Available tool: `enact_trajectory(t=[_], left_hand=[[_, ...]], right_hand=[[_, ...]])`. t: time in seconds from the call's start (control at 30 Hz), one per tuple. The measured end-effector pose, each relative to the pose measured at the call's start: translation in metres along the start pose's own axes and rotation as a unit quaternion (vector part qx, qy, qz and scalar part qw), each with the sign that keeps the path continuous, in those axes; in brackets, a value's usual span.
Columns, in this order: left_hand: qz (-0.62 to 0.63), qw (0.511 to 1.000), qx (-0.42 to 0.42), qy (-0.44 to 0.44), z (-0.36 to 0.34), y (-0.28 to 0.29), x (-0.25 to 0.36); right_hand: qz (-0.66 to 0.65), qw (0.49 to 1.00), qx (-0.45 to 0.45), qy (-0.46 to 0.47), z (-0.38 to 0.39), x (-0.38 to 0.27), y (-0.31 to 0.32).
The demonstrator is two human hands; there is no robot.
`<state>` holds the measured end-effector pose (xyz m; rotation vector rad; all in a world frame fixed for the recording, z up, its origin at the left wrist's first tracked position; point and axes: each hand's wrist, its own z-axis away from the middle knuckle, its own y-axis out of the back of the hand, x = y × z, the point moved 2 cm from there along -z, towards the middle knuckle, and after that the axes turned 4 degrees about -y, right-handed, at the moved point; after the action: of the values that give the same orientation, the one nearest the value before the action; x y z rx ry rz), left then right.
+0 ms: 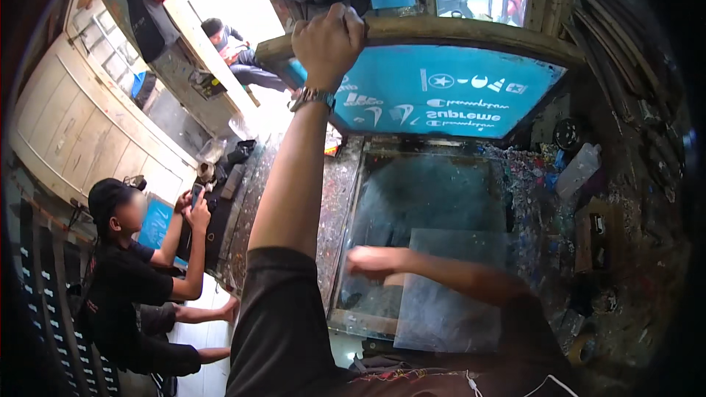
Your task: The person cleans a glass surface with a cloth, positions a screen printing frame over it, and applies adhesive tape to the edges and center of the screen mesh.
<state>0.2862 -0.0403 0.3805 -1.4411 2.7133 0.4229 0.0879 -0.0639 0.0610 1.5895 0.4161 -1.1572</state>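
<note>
My left hand (329,38) is closed round the raised top edge of a wooden screen-printing frame (471,29), which stands tilted up at the far side of the table. Its blue mesh (390,77) carries white lettering and logo shapes. Below it lies a dark glass plate (426,191) with a wooden border. Over the plate's near part is my right hand (376,262), smeared by motion with its fingers seemingly curled; whether it holds anything does not show. A clear plastic sheet (448,323) lies beneath my right forearm, overlapping the plate's near right corner.
The worktable (334,198) is spattered with paint. At its right sit a translucent bottle (579,170), a small cardboard box (590,228) and a tape roll (582,348). A person (143,272) sits at the left with a phone (197,195); another person (235,51) sits by the doorway.
</note>
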Motion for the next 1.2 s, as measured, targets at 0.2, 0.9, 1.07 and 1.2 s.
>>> enact_trajectory(t=[0.2, 0.9, 1.07, 1.2], left_hand=[[0.001, 0.999, -0.044, 0.004, -0.008, 0.009, 0.015], [-0.125, 0.978, -0.164, -0.013, 0.011, -0.094, -0.094], [-0.142, 0.970, -0.196, 0.006, 0.011, -0.116, -0.132], [-0.177, 0.955, -0.235, 0.041, 0.008, -0.112, -0.167]], right_hand=[[0.230, 0.925, 0.294, -0.070, -0.142, 0.007, 0.150], [0.070, 0.379, 0.676, -0.628, 0.491, -0.114, -0.236], [0.151, 0.342, 0.599, -0.708, 0.475, -0.069, -0.273], [0.150, 0.376, 0.614, -0.677, 0.460, -0.047, -0.264]])
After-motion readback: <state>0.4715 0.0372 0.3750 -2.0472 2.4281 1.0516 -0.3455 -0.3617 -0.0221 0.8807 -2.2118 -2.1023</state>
